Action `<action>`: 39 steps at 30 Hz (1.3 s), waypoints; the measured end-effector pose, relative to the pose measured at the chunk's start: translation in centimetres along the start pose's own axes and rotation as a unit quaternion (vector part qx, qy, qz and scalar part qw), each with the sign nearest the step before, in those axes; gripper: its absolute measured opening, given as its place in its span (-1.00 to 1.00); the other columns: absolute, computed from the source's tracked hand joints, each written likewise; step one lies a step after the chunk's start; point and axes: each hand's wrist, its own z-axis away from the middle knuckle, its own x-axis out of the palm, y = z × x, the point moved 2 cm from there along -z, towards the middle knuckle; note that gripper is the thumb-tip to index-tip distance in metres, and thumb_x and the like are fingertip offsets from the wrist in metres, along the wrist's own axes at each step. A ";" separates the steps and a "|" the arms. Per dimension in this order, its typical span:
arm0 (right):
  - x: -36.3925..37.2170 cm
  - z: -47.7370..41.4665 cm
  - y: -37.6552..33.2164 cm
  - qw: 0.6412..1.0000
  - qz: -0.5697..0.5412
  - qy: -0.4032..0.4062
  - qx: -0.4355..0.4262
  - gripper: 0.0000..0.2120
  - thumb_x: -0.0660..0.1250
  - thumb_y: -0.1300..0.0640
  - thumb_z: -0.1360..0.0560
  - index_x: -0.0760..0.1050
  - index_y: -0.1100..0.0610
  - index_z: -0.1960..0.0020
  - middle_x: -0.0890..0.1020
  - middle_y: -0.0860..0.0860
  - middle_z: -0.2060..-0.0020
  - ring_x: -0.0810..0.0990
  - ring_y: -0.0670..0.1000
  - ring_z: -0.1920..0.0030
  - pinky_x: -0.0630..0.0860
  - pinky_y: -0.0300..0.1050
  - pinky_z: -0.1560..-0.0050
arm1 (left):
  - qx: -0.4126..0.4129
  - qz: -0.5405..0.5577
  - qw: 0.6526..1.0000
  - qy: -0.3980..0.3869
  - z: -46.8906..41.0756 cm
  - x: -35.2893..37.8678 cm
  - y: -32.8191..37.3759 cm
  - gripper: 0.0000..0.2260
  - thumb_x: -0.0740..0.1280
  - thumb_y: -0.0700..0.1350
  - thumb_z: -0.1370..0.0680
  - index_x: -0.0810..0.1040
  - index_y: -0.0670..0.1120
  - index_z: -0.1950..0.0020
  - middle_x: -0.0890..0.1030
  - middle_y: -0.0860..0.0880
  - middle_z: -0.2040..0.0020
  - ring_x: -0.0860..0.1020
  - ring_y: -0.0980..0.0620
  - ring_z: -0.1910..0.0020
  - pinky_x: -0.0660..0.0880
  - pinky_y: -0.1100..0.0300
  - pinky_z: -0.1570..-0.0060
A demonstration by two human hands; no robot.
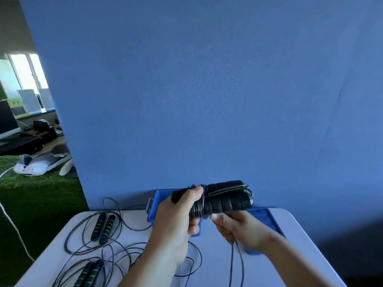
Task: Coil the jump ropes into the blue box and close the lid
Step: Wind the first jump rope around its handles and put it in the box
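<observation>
My left hand grips the two black foam handles of a jump rope, held together above the table with several turns of dark cord wound round their middle. My right hand pinches the loose cord just below the handles; the cord's free end hangs down toward the near edge. Behind my hands sits the blue box, mostly hidden. Its blue lid lies flat on the table to the right, partly under my right forearm.
Two more jump ropes lie loose on the white table at left: one pair of black-and-green handles farther back, another at the near edge, cords tangled around both. A blue backdrop stands behind the table.
</observation>
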 end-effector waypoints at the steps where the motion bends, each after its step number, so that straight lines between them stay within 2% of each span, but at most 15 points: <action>1: -1.0 -0.3 -0.3 1.000 0.014 -0.008 -0.004 -0.74 0.36 -0.06 -0.49 0.46 -0.06 0.35 0.39 -0.08 0.47 0.37 -0.07 0.43 0.39 -0.15 0.36 | 0.002 -0.010 1.000 -0.010 0.1 -0.1 0.0 -0.86 0.44 -0.12 -0.53 0.55 -0.14 0.17 0.47 -0.05 0.39 0.33 0.02 0.45 0.18 0.22 0.49; 4: -4.5 -1.5 -1.8 0.996 0.082 -0.043 0.014 -0.90 0.33 0.28 -0.41 0.54 0.31 0.24 0.52 0.19 0.42 0.49 -0.10 0.32 0.45 -0.18 0.23 | 0.010 -0.051 0.998 -0.037 0.5 -0.2 -0.1 -0.87 0.44 -0.12 -0.52 0.58 -0.13 0.18 0.48 -0.03 0.40 0.36 0.03 0.47 0.22 0.23 0.50; 5: -5.3 -2.3 -2.1 0.992 0.114 -0.054 0.023 -0.93 0.34 0.36 -0.41 0.53 0.33 0.24 0.51 0.15 0.41 0.46 -0.09 0.31 0.42 -0.16 0.24 | 0.014 -0.063 0.997 -0.046 0.7 -0.1 -0.2 -0.88 0.44 -0.13 -0.52 0.59 -0.15 0.17 0.48 -0.03 0.41 0.37 0.04 0.48 0.22 0.23 0.51; 6: -5.9 -2.9 -2.7 0.986 0.154 -0.053 0.043 -0.84 0.35 0.40 -0.43 0.52 0.24 0.30 0.48 0.05 0.42 0.42 -0.11 0.34 0.36 -0.16 0.28 | 0.017 -0.074 0.996 -0.055 0.9 -0.1 -0.2 -0.88 0.45 -0.13 -0.52 0.59 -0.16 0.16 0.48 -0.03 0.42 0.38 0.05 0.50 0.23 0.24 0.52; 8: -6.6 -3.9 -4.1 0.971 0.224 -0.051 0.058 -0.71 0.39 0.30 -0.47 0.47 0.09 0.37 0.40 -0.07 0.48 0.33 -0.14 0.42 0.29 -0.21 0.37 | 0.024 -0.095 0.993 -0.069 1.1 0.0 -0.2 -0.83 0.50 -0.10 -0.46 0.60 -0.17 0.15 0.49 -0.04 0.42 0.37 0.06 0.52 0.25 0.24 0.54; 11: -7.3 -4.3 -7.2 0.956 0.278 -0.087 0.039 -0.72 0.50 0.06 -0.46 0.50 0.10 0.34 0.39 -0.04 0.48 0.34 -0.10 0.44 0.36 -0.24 0.39 | 0.035 -0.126 0.989 -0.076 1.1 -0.1 -0.2 -0.72 0.47 0.00 -0.33 0.60 -0.19 0.16 0.50 -0.05 0.40 0.37 0.04 0.50 0.27 0.23 0.54; 14: -7.2 -4.2 -9.7 0.939 0.329 -0.087 0.045 -0.64 0.53 -0.08 -0.43 0.50 0.13 0.34 0.35 -0.05 0.49 0.31 -0.07 0.44 0.33 -0.18 0.38 | 0.036 -0.140 0.988 -0.061 0.5 -0.4 -0.5 -0.65 0.52 -0.04 -0.44 0.59 -0.31 0.02 0.53 -0.09 0.35 0.39 0.00 0.44 0.30 0.19 0.50; 17: -6.7 -3.9 -11.1 0.935 0.346 -0.059 0.051 -0.66 0.48 -0.07 -0.48 0.53 0.12 0.32 0.32 -0.14 0.59 0.25 -0.12 0.53 0.22 -0.22 0.44 | 0.054 -0.153 0.985 -0.056 -0.2 -0.6 -0.8 -0.66 0.50 -0.05 -0.47 0.59 -0.32 -0.01 0.53 -0.08 0.39 0.37 -0.04 0.44 0.29 0.17 0.49; 20: -5.9 -3.4 -11.5 0.936 0.346 -0.022 0.062 -0.68 0.41 -0.06 -0.54 0.58 0.11 0.30 0.40 -0.14 0.54 0.29 -0.13 0.53 0.25 -0.26 0.46 | 0.071 -0.155 0.984 -0.048 -0.7 -0.5 -0.9 -0.67 0.49 -0.05 -0.48 0.57 -0.33 0.05 0.50 -0.08 0.42 0.36 -0.06 0.44 0.28 0.17 0.45; 23: -4.7 -2.7 -10.9 0.949 0.301 0.021 0.096 -0.71 0.35 0.00 -0.55 0.63 0.15 0.26 0.48 -0.01 0.44 0.36 -0.04 0.47 0.32 -0.19 0.40 | 0.063 -0.127 0.990 -0.006 -1.5 -0.5 -1.2 -0.76 0.47 -0.12 -0.51 0.54 -0.28 0.17 0.42 -0.13 0.41 0.31 -0.04 0.45 0.26 0.18 0.47; 26: -3.4 -1.8 -9.9 0.967 0.223 0.062 0.109 -0.74 0.32 0.10 -0.55 0.59 0.22 0.24 0.45 0.01 0.47 0.33 -0.02 0.52 0.31 -0.18 0.44 | 0.059 -0.096 0.993 0.020 -2.1 -0.6 -1.4 -0.79 0.47 -0.14 -0.51 0.51 -0.20 0.21 0.35 -0.13 0.39 0.26 -0.03 0.48 0.23 0.21 0.49; 28: -2.7 -1.0 -9.5 0.971 0.197 0.074 0.115 -0.76 0.29 0.11 -0.54 0.57 0.21 0.23 0.44 0.01 0.48 0.32 0.01 0.51 0.31 -0.19 0.47 | 0.059 -0.094 0.993 0.035 -2.6 -0.7 -1.7 -0.76 0.47 -0.13 -0.51 0.50 -0.20 0.24 0.40 -0.12 0.45 0.29 -0.03 0.51 0.26 0.20 0.47; 31: -1.2 -0.2 -8.9 0.972 0.203 0.079 0.092 -0.74 0.24 0.11 -0.56 0.50 0.24 0.23 0.44 -0.01 0.48 0.30 -0.01 0.48 0.29 -0.17 0.46 | 0.061 -0.089 0.992 0.060 -3.4 -0.7 -2.1 -0.77 0.48 -0.11 -0.52 0.51 -0.18 0.24 0.47 -0.06 0.51 0.35 -0.02 0.53 0.32 0.15 0.41; 34: 0.3 0.5 -7.8 0.971 0.206 0.106 0.054 -0.73 0.22 0.12 -0.59 0.43 0.25 0.23 0.46 -0.03 0.48 0.34 -0.02 0.44 0.34 -0.07 0.35 | 0.070 -0.079 0.992 0.069 -3.8 -0.5 -2.3 -0.75 0.48 -0.10 -0.52 0.50 -0.16 0.27 0.47 -0.06 0.50 0.34 -0.04 0.54 0.32 0.13 0.41; 39: 2.9 1.8 -5.5 0.976 0.176 0.127 0.015 -0.76 0.18 0.07 -0.63 0.47 0.07 0.18 0.51 -0.02 0.48 0.40 -0.09 0.46 0.39 -0.10 0.34 | 0.059 -0.064 0.993 0.083 -4.0 -0.2 -2.6 -0.74 0.46 -0.06 -0.52 0.49 -0.15 0.26 0.48 -0.08 0.47 0.36 -0.05 0.54 0.36 0.10 0.36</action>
